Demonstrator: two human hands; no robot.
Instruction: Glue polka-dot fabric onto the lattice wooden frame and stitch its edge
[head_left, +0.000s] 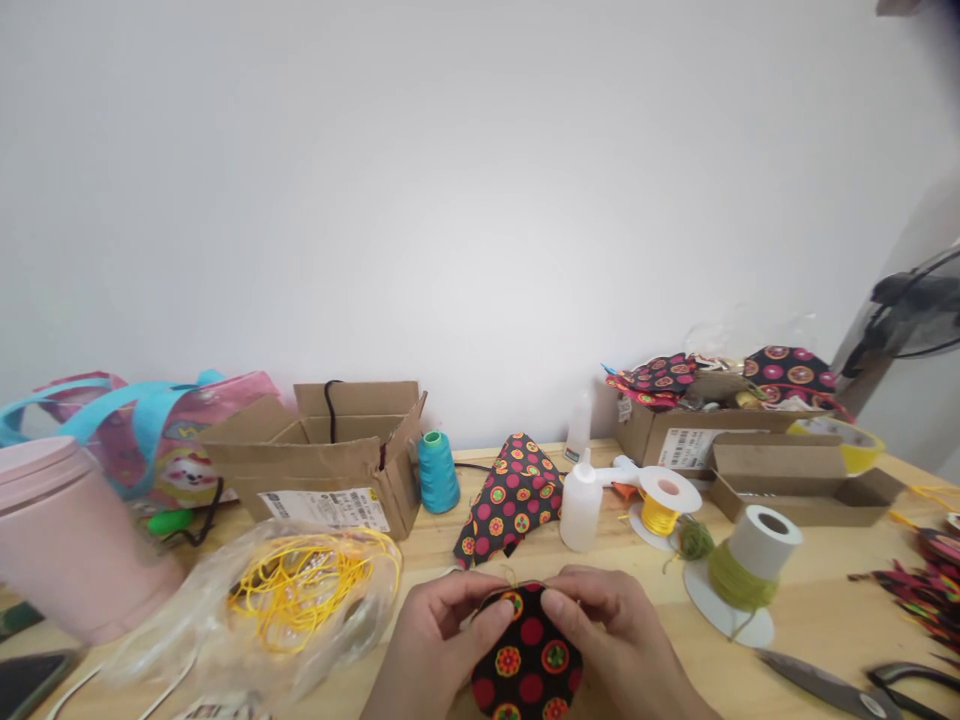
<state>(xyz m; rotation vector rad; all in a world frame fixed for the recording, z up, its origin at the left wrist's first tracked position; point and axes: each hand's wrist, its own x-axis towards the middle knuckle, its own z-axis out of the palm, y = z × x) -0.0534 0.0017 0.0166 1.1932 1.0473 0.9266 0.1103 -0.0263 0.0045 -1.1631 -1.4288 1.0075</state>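
Observation:
Both my hands hold a rounded piece of black patterned fabric (531, 660) with red dots and flower circles, low in the middle of the head view. My left hand (450, 640) pinches its upper left edge between thumb and fingers. On the upper right edge, my right hand (611, 630) grips it the same way. A thin yellowish strand shows at the top edge between the hands. Just beyond lies a larger scrap of the same fabric (511, 500). A white squeeze bottle (581, 510) stands beside that scrap.
Left are a bag of yellow cord (307, 590), an open cardboard box (315, 470), a teal thread cone (438, 475) and a pink container (75, 550). Right are a green cord spool (742, 580), a yellow spool (660, 510), scissors (825, 690) and a fabric-filled box (660, 435).

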